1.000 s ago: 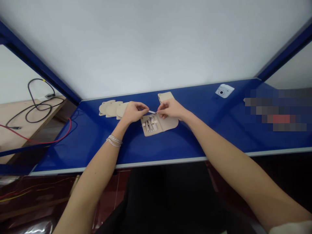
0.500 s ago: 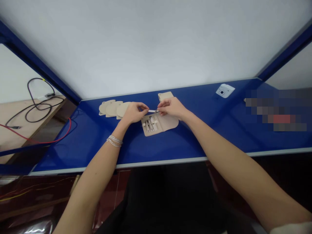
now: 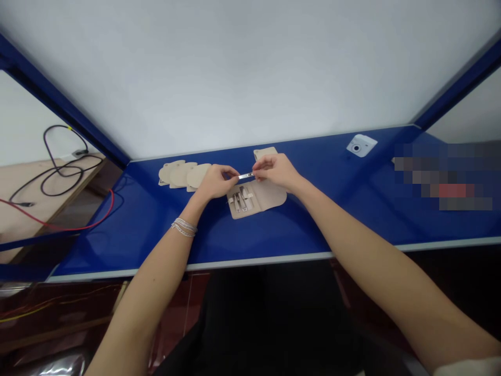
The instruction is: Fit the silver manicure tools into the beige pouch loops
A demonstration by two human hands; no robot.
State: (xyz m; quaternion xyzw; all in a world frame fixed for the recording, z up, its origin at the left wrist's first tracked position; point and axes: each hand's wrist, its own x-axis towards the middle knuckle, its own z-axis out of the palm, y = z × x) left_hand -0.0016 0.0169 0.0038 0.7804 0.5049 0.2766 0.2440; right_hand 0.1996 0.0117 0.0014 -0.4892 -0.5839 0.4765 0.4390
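Slim metal tool [image 3: 246,176], shiny, is held near the far edge of the open, smooth beige case [image 3: 273,196]; left hand [image 3: 216,181] and right hand [image 3: 277,169] pinch its ends, fingertips nearly together. A slack pinch could drop it onto the glossy blue table [image 3: 371,193]. Beyond lie flat, round-flapped pouches [image 3: 179,175].

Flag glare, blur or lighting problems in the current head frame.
Head view: wall brightest mid-frame, dimmer toward the upper corners; table glossy, with faint reflections; tools in the open case soft, fine detail lost; held bar soft too; pixelated patch at far right hides what's there.
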